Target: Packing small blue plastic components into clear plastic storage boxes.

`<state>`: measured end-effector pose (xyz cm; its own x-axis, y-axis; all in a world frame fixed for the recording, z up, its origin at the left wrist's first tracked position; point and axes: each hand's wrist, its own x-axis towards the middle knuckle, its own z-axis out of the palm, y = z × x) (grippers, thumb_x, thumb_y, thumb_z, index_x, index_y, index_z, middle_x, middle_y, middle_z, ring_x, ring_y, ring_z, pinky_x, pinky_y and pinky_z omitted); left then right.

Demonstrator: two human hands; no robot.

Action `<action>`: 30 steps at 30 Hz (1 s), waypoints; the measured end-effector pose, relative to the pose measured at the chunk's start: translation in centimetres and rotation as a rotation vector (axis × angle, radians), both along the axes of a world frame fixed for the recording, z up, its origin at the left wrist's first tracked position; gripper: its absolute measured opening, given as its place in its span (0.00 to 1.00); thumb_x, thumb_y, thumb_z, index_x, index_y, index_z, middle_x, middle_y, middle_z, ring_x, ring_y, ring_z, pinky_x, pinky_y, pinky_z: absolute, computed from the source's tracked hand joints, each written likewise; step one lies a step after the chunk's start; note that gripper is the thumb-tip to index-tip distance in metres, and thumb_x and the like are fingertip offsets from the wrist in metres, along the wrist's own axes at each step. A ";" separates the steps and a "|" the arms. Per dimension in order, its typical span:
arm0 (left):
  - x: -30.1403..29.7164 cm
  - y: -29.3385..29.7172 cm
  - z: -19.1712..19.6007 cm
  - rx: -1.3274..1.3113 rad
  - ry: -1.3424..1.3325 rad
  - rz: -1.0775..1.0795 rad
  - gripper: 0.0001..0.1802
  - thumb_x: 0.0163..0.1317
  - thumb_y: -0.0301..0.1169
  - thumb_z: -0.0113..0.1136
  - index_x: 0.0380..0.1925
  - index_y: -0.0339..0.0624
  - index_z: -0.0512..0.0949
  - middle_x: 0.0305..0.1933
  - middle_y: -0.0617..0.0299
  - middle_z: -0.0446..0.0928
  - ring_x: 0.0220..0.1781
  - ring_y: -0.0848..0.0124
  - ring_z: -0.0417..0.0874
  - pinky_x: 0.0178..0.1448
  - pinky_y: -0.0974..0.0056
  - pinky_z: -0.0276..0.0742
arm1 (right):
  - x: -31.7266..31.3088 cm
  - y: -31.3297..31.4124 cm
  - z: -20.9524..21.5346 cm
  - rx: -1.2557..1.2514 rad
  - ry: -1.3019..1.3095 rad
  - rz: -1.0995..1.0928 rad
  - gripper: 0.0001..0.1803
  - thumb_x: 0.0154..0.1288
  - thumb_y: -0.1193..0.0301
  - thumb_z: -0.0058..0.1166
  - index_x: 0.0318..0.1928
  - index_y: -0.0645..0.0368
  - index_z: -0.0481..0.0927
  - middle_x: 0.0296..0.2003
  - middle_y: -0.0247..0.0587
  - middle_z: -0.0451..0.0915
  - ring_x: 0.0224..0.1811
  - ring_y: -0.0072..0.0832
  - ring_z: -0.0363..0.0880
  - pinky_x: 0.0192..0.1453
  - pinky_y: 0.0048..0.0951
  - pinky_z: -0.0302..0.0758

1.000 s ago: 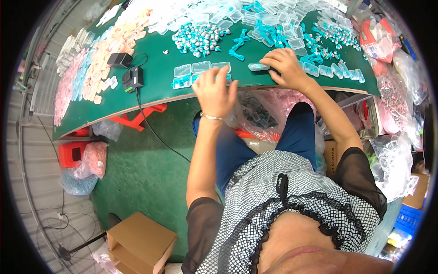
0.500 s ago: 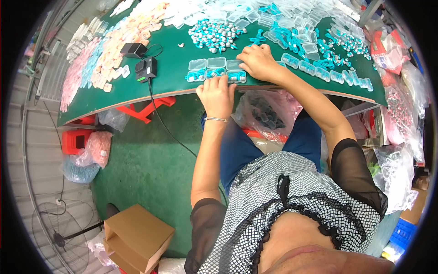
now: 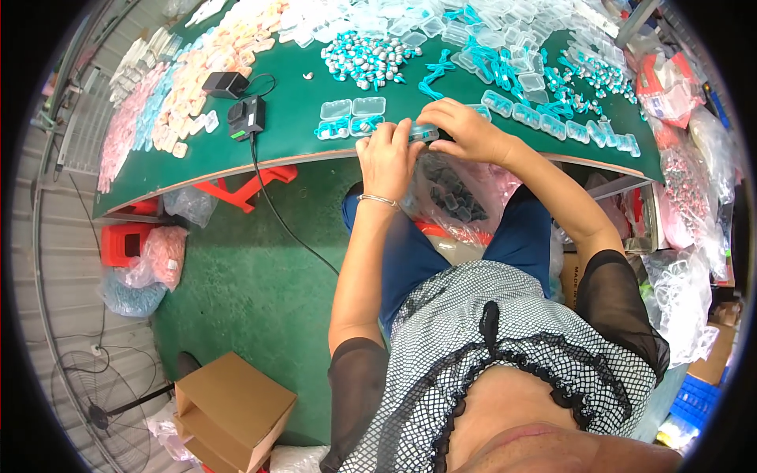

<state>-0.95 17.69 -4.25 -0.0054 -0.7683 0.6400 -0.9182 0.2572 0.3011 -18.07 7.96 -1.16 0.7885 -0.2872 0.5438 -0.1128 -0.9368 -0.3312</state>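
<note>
The green tabletop (image 3: 288,118) curves across the view, and both hands meet close to its front edge. The right hand (image 3: 471,134) comes in from the right, its thumb and fingers bent around the right end of a clear hinged case; the left hand (image 3: 388,162) is curled palm-down, thumb and fingertips closed on the left end. Neither is nearer, as both touch it. Beyond the right hand a row of clear filled cases (image 3: 526,116) runs off rightward; left of the left hand, two open-lidded cases (image 3: 334,110) stand side by side. The held clear hinged case (image 3: 424,132) lies between the hands, its long axis running roughly left to right, along the edge; whether it rests on the tabletop is hidden.
</note>
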 end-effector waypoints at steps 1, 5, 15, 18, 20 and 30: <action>-0.3 -0.2 -0.1 0.005 -0.007 0.012 0.20 0.54 0.36 0.65 0.47 0.45 0.76 0.35 0.62 0.75 0.39 0.63 0.77 0.44 0.56 0.63 | -0.1 0.0 -0.4 -0.001 -0.002 -0.003 0.17 0.54 0.75 0.60 0.46 0.61 0.76 0.42 0.45 0.77 0.45 0.44 0.74 0.50 0.42 0.72; -0.7 -1.0 -0.4 -0.075 0.017 -0.010 0.12 0.55 0.37 0.64 0.37 0.45 0.78 0.31 0.62 0.73 0.35 0.63 0.76 0.40 0.57 0.62 | -0.5 -0.2 -1.5 0.033 -0.036 -0.042 0.15 0.55 0.73 0.59 0.44 0.61 0.77 0.40 0.45 0.77 0.44 0.45 0.74 0.49 0.41 0.72; -0.8 -1.2 -0.8 -0.120 0.128 -0.145 0.10 0.54 0.37 0.65 0.32 0.45 0.79 0.26 0.62 0.72 0.29 0.62 0.74 0.39 0.58 0.61 | -1.8 -0.3 -0.5 0.134 0.012 0.007 0.12 0.58 0.74 0.57 0.43 0.60 0.78 0.38 0.43 0.79 0.42 0.39 0.76 0.47 0.38 0.71; -0.9 -1.2 -1.2 -0.128 0.145 -0.151 0.10 0.54 0.37 0.66 0.32 0.45 0.79 0.27 0.62 0.73 0.30 0.63 0.75 0.39 0.58 0.61 | -1.6 -0.3 -0.3 0.039 0.027 -0.023 0.12 0.58 0.73 0.58 0.43 0.59 0.79 0.38 0.42 0.79 0.42 0.38 0.76 0.50 0.37 0.69; -0.9 -1.3 -1.4 -0.123 0.155 -0.141 0.11 0.53 0.37 0.66 0.32 0.45 0.79 0.27 0.63 0.74 0.30 0.63 0.75 0.39 0.58 0.61 | -1.6 -0.6 -0.6 0.025 0.026 -0.026 0.12 0.57 0.71 0.58 0.43 0.57 0.79 0.38 0.40 0.79 0.41 0.37 0.77 0.51 0.37 0.68; 3.5 0.9 0.4 -0.117 0.075 0.175 0.22 0.51 0.33 0.66 0.48 0.45 0.75 0.41 0.57 0.76 0.44 0.59 0.76 0.44 0.54 0.66 | -3.7 -2.4 0.8 -0.303 0.077 -0.160 0.13 0.53 0.70 0.60 0.42 0.53 0.79 0.41 0.35 0.79 0.47 0.36 0.76 0.54 0.40 0.66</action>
<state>2.52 18.57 -3.84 0.1726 -0.6740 0.7183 -0.9281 0.1329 0.3477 -21.79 5.59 -0.34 0.7888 -0.2450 0.5637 -0.2797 -0.9597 -0.0258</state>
